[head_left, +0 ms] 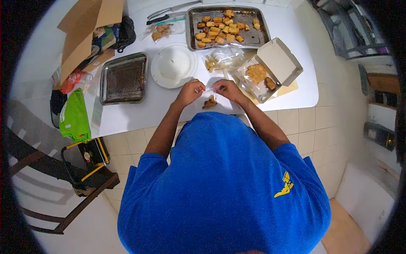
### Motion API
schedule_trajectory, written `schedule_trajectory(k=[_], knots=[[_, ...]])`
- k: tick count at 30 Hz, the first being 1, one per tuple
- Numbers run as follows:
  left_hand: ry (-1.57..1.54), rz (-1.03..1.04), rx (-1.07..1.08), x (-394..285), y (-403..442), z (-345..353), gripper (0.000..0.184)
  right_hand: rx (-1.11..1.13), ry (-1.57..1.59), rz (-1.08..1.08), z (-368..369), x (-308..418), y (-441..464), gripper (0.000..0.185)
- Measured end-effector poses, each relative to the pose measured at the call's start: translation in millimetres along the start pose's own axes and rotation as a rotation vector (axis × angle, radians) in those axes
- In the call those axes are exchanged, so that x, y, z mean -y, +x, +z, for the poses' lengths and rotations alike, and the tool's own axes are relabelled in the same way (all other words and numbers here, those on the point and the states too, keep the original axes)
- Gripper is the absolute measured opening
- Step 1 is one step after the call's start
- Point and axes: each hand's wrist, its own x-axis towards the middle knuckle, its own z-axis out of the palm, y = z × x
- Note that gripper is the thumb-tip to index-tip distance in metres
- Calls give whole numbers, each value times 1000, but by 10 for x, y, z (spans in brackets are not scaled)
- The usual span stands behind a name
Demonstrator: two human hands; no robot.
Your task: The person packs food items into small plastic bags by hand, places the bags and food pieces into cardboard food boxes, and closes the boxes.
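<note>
My left hand [193, 91] and my right hand [227, 89] are close together over the table's front part, fingers closed on the top edge of a small clear plastic bag [209, 95]. A brown piece of food [209, 102] shows at the bag's lower end, near the table edge. Left of my left hand lies a round white plate [174, 65]. Beyond my right hand is a clear bag with yellowish pieces [212, 63]. An open cardboard box [285, 63] to the right holds a bag with golden-brown food [256, 74].
A baking tray [192, 25] with several browned pieces is at the back. An empty dark tray [123, 79] lies left. Knives [169, 12], a bagged portion [161, 31], a large carton [78, 38] and a green bag [75, 116] also show. A chair [72, 216] stands lower left.
</note>
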Motion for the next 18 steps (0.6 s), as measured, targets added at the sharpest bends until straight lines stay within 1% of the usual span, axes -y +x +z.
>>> schedule_trajectory(k=[1,4,7,10,12,13,16,18], knots=[[29,26,-12,-23,-21,-4,11,40,-52,-29,-5,-77,29,20],[83,149,24,-10,-112,38,14,18,-93,-200,-34,59,-14,9],[-117,-127,-155,-54,-173,184,20,-62,-194,-304,14,96,-105,11],[270,138,-172,241,-175,275,31,-93,-312,-348,25,156,-198,14],[206,-119,140,130,-127,170,34,-16,-376,-309,10,178,-257,15],[173,-245,294,77,-100,120,36,21,-409,-292,0,193,-273,17],[133,-215,292,177,-79,160,38,-70,-550,-342,11,280,-330,37],[222,-73,114,156,-131,213,36,-47,-576,-332,112,477,-317,49]])
